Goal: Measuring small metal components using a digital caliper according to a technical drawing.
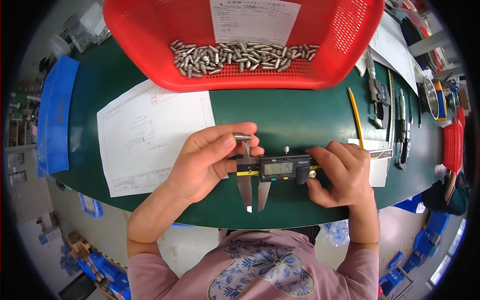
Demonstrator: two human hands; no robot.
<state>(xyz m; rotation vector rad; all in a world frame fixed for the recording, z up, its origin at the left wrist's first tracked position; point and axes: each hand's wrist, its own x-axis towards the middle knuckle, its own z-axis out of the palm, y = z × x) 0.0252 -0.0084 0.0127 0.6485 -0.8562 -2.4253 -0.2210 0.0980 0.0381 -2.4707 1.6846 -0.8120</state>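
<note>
My left hand (207,160) pinches a small metal pin (242,136) between thumb and fingers and presses it against the upper jaws of a digital caliper (280,169). My right hand (342,172) grips the caliper's beam and slider from the right, thumb near the small wheel. The caliper's long lower jaws (252,192) point toward me and are nearly together. Both hands hover over the green table (290,115) near its front edge.
A red plastic basket (350,45) at the back holds several metal pins (240,57) and a paper sheet. A drawing sheet (145,135) lies left. A yellow pencil (356,117), other measuring tools (380,100) and a blue bin (55,115) flank the work area.
</note>
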